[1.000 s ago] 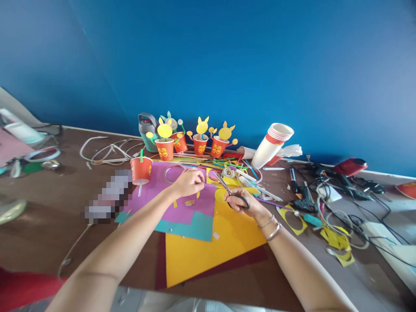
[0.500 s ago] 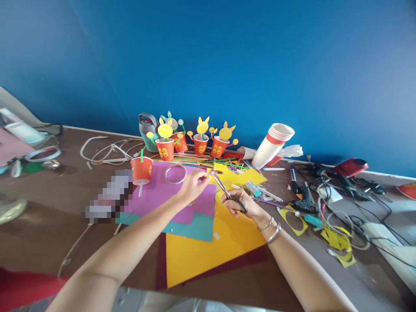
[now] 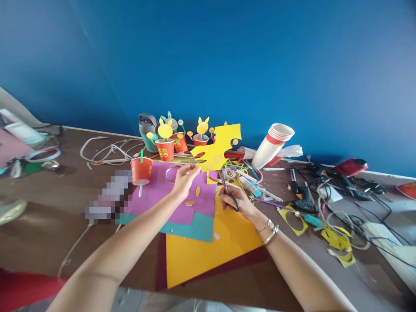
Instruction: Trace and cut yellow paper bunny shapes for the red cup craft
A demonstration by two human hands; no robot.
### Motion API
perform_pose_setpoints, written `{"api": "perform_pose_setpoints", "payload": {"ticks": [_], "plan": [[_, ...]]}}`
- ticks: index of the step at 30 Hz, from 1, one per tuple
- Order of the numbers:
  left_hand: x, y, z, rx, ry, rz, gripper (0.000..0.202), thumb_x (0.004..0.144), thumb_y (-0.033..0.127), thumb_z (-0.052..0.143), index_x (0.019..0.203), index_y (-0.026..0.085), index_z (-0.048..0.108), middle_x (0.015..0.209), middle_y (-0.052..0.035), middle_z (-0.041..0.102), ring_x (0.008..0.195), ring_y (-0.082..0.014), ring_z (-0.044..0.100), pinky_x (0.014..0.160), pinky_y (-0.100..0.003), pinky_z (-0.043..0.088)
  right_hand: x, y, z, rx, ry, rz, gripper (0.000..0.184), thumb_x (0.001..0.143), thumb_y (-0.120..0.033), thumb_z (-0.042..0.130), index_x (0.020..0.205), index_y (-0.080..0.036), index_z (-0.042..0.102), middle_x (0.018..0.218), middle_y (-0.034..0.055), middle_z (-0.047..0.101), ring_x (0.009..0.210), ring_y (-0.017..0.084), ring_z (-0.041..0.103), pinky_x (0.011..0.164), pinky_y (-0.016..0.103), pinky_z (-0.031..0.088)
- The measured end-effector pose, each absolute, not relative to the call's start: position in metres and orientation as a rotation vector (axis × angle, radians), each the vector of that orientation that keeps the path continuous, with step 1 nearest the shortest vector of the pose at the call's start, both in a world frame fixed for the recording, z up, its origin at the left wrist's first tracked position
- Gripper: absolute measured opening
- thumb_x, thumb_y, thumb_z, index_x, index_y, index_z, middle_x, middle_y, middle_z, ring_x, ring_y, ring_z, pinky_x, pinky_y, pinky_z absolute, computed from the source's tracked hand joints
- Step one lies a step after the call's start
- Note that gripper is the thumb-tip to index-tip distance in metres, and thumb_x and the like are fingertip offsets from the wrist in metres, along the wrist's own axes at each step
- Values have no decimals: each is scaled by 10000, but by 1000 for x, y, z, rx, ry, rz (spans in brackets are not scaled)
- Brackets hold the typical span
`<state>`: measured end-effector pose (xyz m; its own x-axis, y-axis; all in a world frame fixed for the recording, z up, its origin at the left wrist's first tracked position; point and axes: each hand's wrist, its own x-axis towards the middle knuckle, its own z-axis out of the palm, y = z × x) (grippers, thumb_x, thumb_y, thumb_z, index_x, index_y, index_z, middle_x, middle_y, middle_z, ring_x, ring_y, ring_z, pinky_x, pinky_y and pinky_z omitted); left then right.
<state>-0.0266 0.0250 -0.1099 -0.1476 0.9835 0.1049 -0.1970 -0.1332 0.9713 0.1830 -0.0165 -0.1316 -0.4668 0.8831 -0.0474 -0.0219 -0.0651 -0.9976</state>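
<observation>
My left hand point(image 3: 183, 178) pinches the lower edge of a jagged yellow paper piece point(image 3: 217, 147) and holds it upright above the table. My right hand point(image 3: 234, 200) has its fingers through the black handles of scissors point(image 3: 226, 187), whose blades point up at the bottom of that yellow piece. Below the hands lie a purple sheet point(image 3: 162, 193), a teal sheet point(image 3: 195, 225) and a large yellow sheet point(image 3: 208, 247). Small yellow offcuts rest on the purple sheet.
Red paper cups with yellow bunny cut-outs point(image 3: 165, 145) line the blue wall, beside a stack of cups point(image 3: 271, 145) lying tilted. A lone red cup point(image 3: 141, 170) stands left. Straws, a tape ring point(image 3: 172, 173), a glue gun point(image 3: 303, 199), cables and yellow scraps point(image 3: 338, 245) clutter the right.
My left hand has lifted the yellow paper piece from the table to upright. My right hand has swung the scissors from slanting left to pointing up under it.
</observation>
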Motion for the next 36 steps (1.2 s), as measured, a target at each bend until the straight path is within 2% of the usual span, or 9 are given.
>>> {"api": "perform_pose_setpoints", "payload": {"ticks": [5,9,11,14,18,21,24,29,36], "plan": [[-24,20,-114,1138,1028,1247,303,626,428,795,720,175,657,701,-10,683,725,-176,641,734,-305,477,181,-16,-134,-974,-1409,1513,333,755,-474,730,803,-176,590,567,-47,563,456,97,555,442,215,445],[-22,18,-117,1127,935,1082,326,570,376,845,760,171,679,999,-85,723,977,-242,662,788,-316,498,182,-16,-133,-986,-1408,1469,370,760,-525,714,737,-183,576,553,-47,523,396,85,508,373,213,398],[-22,18,-118,1069,930,1095,350,568,403,853,772,174,684,1071,-98,712,1058,-262,642,804,-315,505,182,-17,-132,-964,-1440,1479,372,766,-524,714,720,-182,574,552,-47,513,388,79,500,365,211,389],[-22,18,-117,912,943,1163,426,559,447,860,839,169,700,950,-84,732,949,-251,675,781,-328,522,182,-18,-131,-948,-1473,1521,354,763,-498,726,730,-175,586,551,-49,516,390,76,497,374,211,392],[-18,15,-111,830,949,1239,443,504,370,894,842,156,704,815,-45,731,766,-210,684,722,-328,534,180,-20,-132,-927,-1466,1550,326,753,-471,737,795,-175,607,568,-41,558,423,90,525,417,225,415],[-12,10,-109,794,941,1359,398,552,375,871,840,157,702,830,-46,736,779,-209,691,765,-334,541,176,-22,-131,-912,-1491,1583,335,761,-476,728,824,-171,606,583,-19,604,478,109,569,467,236,439],[-6,3,-112,772,1024,1433,364,575,372,864,818,162,694,791,-26,725,757,-193,685,731,-307,537,172,-25,-132,-959,-1476,1627,359,769,-489,717,860,-167,586,586,-8,629,491,114,584,438,205,385],[3,-6,-120,815,1018,1484,310,611,348,851,816,173,700,775,2,703,720,-143,641,688,-263,506,167,-28,-135,-972,-1437,1631,363,793,-508,687,878,-173,575,584,-15,629,491,112,573,429,194,370],[7,-8,-121,801,981,1530,316,620,347,844,848,175,710,780,2,698,714,-136,623,706,-268,492,164,-29,-134,-960,-1400,1597,342,786,-517,688,851,-199,582,578,-27,607,475,114,553,421,206,366]]}}
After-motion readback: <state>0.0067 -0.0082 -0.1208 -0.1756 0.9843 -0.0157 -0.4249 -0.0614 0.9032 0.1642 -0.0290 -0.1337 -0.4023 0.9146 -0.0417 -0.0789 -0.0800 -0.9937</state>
